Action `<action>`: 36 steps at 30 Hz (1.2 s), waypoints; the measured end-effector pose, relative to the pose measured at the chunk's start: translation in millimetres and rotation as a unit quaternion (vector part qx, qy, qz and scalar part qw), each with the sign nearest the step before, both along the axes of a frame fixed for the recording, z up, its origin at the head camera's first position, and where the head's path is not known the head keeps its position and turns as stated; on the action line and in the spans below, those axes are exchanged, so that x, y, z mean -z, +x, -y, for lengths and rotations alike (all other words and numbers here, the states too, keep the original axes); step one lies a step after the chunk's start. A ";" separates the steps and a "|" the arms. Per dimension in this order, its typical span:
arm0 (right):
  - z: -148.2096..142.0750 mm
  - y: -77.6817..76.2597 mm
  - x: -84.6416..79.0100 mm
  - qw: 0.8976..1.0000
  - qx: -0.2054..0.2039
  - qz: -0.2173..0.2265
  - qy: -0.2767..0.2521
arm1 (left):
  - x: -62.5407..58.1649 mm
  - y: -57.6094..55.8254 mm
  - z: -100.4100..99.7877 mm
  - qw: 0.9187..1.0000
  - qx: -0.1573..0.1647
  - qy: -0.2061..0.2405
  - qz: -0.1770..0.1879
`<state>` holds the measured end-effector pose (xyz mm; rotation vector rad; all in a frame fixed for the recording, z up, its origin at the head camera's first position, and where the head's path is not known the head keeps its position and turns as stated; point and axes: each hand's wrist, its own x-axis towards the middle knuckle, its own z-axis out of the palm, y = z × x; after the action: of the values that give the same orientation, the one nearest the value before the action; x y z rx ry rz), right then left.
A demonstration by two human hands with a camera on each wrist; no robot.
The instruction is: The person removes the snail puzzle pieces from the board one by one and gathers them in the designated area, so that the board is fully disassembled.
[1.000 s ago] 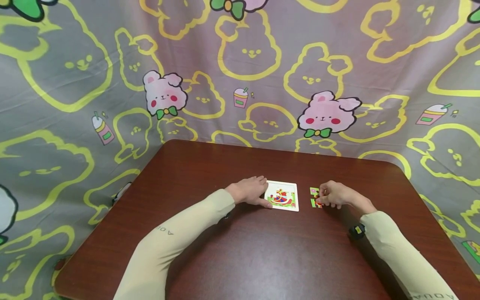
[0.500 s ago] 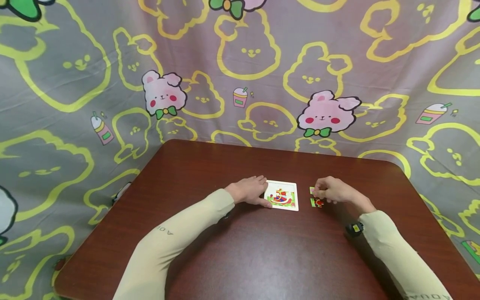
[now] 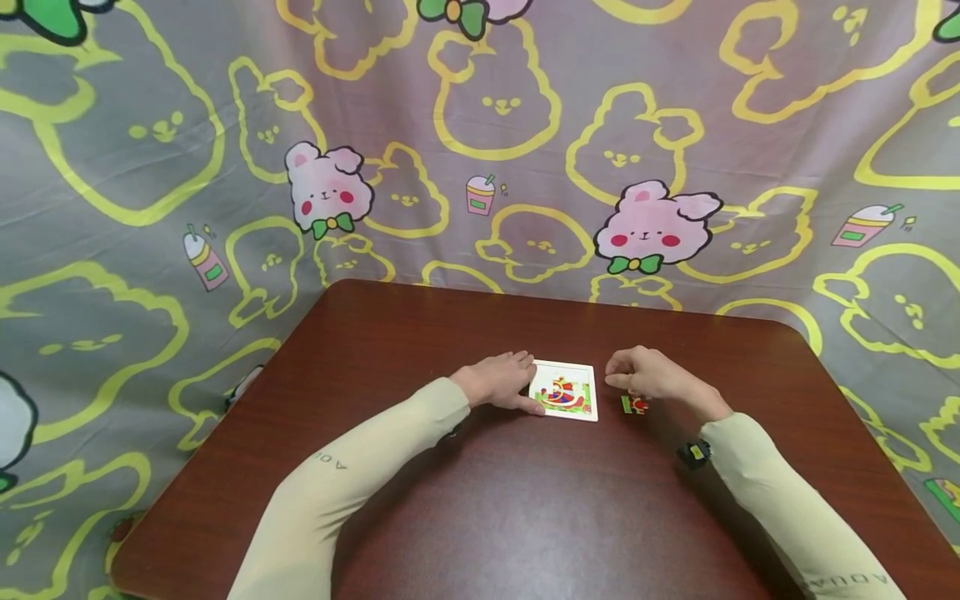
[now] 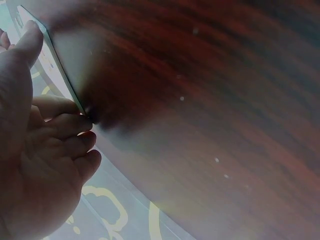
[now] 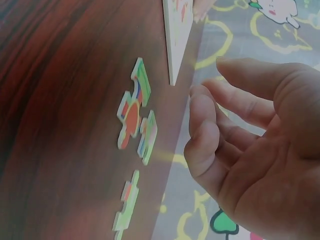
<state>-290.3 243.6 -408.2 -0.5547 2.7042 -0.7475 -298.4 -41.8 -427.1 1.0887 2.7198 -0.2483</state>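
A jigsaw board (image 3: 574,372) with a white rim and partly filled colourful picture lies on the table. My left hand (image 3: 501,380) holds its left side, thumb at the near corner and fingers at the far one. In the left wrist view, the bent fingers (image 4: 80,125) meet the board's edge (image 4: 67,82). My right hand (image 3: 656,375) hovers over the table just right of the board, thumb and forefinger apart, with nothing visible between them. Below it in the right wrist view lie several loose puzzle pieces (image 5: 131,117), green and red; in the head view it partly hides them (image 3: 636,406).
The dark reddish-brown wooden table (image 3: 525,500) has rounded far corners. Behind and beside it hangs a grey cloth (image 3: 420,108) printed with yellow outlines and pink bunny faces. A black device (image 3: 695,452) is strapped at my right wrist.
My right hand has moved left and slightly away from me, off the loose pieces and towards the board. The left hand and the board have stayed in place.
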 end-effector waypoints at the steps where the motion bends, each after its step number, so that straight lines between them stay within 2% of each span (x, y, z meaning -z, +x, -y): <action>1: 1.7 -0.3 0.1 1.000 -0.003 -0.005 0.002 | -0.3 0.1 0.0 1.000 0.000 0.000 0.000; 6: 11.6 -0.7 0.7 1.000 -0.011 -0.022 0.010 | -0.3 -0.6 -0.5 1.000 0.004 0.002 -0.003; 18: 32.0 -2.6 3.9 0.999 -0.034 -0.023 0.009 | -0.8 -2.1 -1.8 1.000 0.002 0.003 0.001; 28: 45.5 -5.8 8.1 0.999 -0.047 0.004 0.022 | -1.5 -0.9 -0.9 1.000 -0.002 0.004 0.005; 36: 49.5 -6.6 11.6 0.998 -0.060 0.006 0.024 | -2.4 0.6 -0.1 1.000 -0.002 0.002 0.004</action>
<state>-296.9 194.1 -419.8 -0.6915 2.6424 -0.6497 -297.8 -41.8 -424.7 1.0825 2.7170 -0.2363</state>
